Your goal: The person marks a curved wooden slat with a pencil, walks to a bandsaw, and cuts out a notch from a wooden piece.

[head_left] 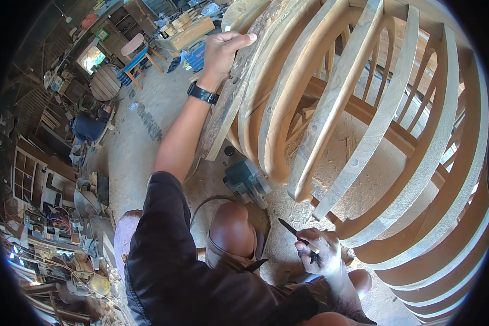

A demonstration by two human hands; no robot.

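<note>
My left hand (221, 57) is closed over the edge of a rough wooden plank (225, 117), its thumb lying across the face. That plank leans along the near-left side of a large wooden frame of curved ribs (331, 117). Lower down, my right hand (321, 251) grips a slim, dark, pointed tool (289, 226), much like a knife. Its tip points up and left, apart from the wood and just short of the ribs' lower ends. The fingers cover part of its handle.
A teal power tool (245, 182) lies on the floor under the plank, beside my bent knee (232, 231). Another person (91, 126) is low down at the far left. Behind stand a chair (137, 57) and a wooden bench (187, 33). Clutter (65, 233) fills the left side.
</note>
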